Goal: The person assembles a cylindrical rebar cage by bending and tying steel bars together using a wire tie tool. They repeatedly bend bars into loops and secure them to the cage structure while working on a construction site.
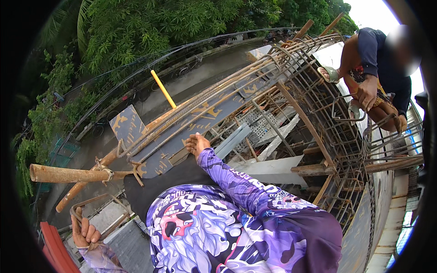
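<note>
At the lower left, my left hand is closed on a rusty steel stirrup, a thin rod bent into a rectangular loop. My right hand reaches forward near the middle with its fingers loosely bent and apart, and nothing shows in it. Just beyond that hand run long ribbed rebars, rusty brown, along a dark plywood board with printed patterns. Whether the fingers touch the board I cannot tell. Several more stirrups hang around the bars at their far end.
Round wooden poles are tied together at the left. A yellow pipe stands beyond the bars. On the right, a co-worker crouches above a rebar cage, gripping a bent rod. Timber braces cross an opening. Trees and a street lie below.
</note>
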A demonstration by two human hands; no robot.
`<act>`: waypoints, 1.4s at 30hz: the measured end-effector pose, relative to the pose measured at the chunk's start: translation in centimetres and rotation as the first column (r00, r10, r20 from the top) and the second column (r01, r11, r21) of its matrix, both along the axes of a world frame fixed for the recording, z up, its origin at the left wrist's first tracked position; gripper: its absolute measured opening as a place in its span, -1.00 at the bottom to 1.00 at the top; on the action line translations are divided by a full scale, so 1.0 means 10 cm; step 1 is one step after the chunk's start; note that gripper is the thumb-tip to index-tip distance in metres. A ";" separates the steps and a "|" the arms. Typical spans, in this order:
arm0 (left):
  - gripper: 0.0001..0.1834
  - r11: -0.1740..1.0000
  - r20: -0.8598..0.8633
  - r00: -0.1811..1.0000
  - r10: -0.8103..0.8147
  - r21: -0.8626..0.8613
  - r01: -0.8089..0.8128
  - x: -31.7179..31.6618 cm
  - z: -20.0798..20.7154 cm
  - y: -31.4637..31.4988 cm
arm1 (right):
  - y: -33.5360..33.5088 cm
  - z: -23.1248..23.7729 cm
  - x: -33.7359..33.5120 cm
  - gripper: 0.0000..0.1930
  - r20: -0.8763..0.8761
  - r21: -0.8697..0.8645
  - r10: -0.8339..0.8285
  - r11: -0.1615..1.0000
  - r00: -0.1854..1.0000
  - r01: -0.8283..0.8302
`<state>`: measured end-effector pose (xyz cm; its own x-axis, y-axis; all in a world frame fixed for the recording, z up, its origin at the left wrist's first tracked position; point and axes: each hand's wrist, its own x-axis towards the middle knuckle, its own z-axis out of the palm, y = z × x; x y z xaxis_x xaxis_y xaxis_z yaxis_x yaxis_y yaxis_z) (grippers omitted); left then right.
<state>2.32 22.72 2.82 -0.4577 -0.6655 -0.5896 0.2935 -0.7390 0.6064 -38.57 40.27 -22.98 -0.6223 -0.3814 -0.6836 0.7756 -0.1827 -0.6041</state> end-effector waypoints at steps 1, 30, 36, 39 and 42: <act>-0.52 1.000 0.044 0.999 0.007 0.006 -0.007 -0.04 -0.01 0.01 | -0.01 0.03 -0.10 -0.68 0.065 -0.019 -0.104 0.994 0.992 0.106; -0.22 -0.032 0.566 0.813 -0.137 -0.823 0.567 -0.99 -0.91 0.77 | -0.72 2.30 1.55 -0.65 -0.609 -0.130 0.584 0.594 0.536 -0.794; -0.20 0.931 -0.414 0.890 -0.192 -0.363 0.032 -0.78 0.10 0.31 | -0.62 2.23 1.75 -0.73 -0.969 0.177 0.244 0.616 -0.028 -0.767; -0.41 0.921 -0.359 0.933 0.002 -0.362 -0.141 -0.54 0.34 0.20 | -0.61 2.07 1.66 -0.75 -0.947 0.320 0.207 0.520 -0.246 -0.792; -0.50 0.926 -0.344 0.937 -0.063 -0.371 -0.074 -0.34 0.32 0.13 | -0.52 1.52 1.30 -0.73 -0.922 0.302 0.379 0.569 -0.082 -0.765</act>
